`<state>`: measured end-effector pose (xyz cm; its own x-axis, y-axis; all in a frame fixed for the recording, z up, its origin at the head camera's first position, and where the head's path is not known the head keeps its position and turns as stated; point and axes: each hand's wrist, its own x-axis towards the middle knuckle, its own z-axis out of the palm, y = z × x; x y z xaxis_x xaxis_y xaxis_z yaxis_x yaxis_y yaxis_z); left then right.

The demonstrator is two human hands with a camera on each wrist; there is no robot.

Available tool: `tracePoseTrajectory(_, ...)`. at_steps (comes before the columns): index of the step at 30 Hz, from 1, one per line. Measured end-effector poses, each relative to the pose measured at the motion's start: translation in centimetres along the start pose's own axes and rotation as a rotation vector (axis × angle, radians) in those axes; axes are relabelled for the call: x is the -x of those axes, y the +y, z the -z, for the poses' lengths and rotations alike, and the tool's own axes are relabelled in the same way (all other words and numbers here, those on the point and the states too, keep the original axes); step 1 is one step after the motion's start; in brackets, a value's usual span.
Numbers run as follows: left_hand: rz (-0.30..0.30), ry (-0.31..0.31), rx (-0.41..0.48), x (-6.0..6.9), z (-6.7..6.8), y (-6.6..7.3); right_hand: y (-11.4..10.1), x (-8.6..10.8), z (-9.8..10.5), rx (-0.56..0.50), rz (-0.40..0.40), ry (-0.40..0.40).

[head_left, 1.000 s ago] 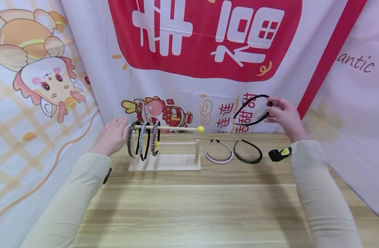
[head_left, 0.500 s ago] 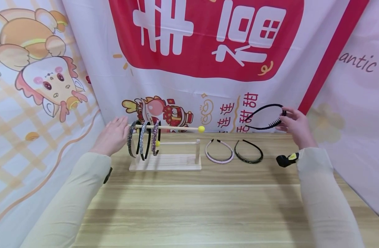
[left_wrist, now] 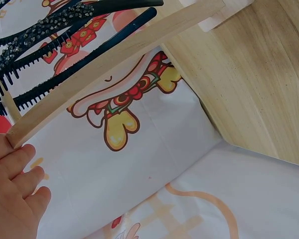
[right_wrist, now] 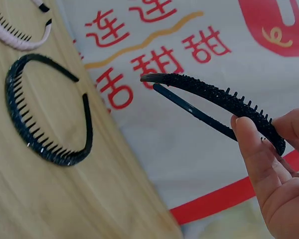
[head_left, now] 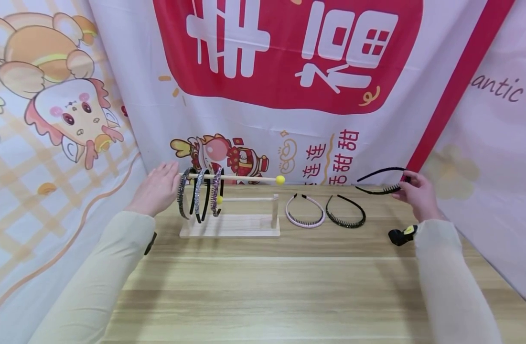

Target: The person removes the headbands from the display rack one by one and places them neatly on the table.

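Observation:
My right hand [head_left: 419, 195] pinches a black toothed headband [right_wrist: 209, 94] by its curved top, above the table's back right; its two ends point left. My left hand [head_left: 156, 190] rests with extended fingers against the top end of the wooden headband rack [head_left: 230, 225]; in the left wrist view the fingertips touch the upright [left_wrist: 114, 64]. Three glittery headbands hang on the rack's upper rod: a dark one [head_left: 181, 193], a silver one [head_left: 197, 196] and a purple one [head_left: 214, 193]. Right of the rack lie a pink headband [head_left: 305, 223] and a dark sparkling one [head_left: 346, 223].
The rack's upper rod ends in a yellow ball [head_left: 280, 179], with a lower rod [head_left: 250, 198] beneath it. A printed cloth [head_left: 288, 100] hangs behind the wooden table [head_left: 263, 291], and cloth walls stand at both sides.
My right hand has moved right and down with the black headband, which has tilted flatter and come closer to the table. The left hand has stayed at the rack.

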<state>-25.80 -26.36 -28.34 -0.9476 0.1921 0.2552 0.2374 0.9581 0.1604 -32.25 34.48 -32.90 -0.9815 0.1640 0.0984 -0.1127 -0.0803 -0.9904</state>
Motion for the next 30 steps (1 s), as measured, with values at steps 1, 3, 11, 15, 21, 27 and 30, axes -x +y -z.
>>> tracePoseTrajectory(1,0.000,0.002,0.002,0.0,0.0,0.0,0.3,0.0,0.3,-0.007,-0.004,0.002)
tracePoseTrajectory(3,-0.003,0.007,0.004,0.0,0.0,0.1,0.9,0.2,0.7,-0.013,-0.013,0.003)
tracePoseTrajectory(11,-0.005,0.014,0.008,0.0,0.0,0.1,3.0,0.6,2.1,-0.011,-0.033,0.020)
tracePoseTrajectory(15,-0.002,0.012,0.007,0.0,0.0,0.2,4.0,0.9,2.5,-0.021,-0.050,0.048)
tracePoseTrajectory(21,-0.001,0.004,0.007,0.0,0.0,0.2,6.2,0.8,3.6,0.039,-0.051,0.089)
tracePoseTrajectory(27,-0.001,0.005,0.013,-0.1,0.0,0.0,7.5,0.8,4.1,0.075,-0.062,0.102)
tracePoseTrajectory(30,-0.001,0.002,0.017,-0.1,0.0,0.0,7.5,1.4,3.9,0.131,-0.080,0.079)
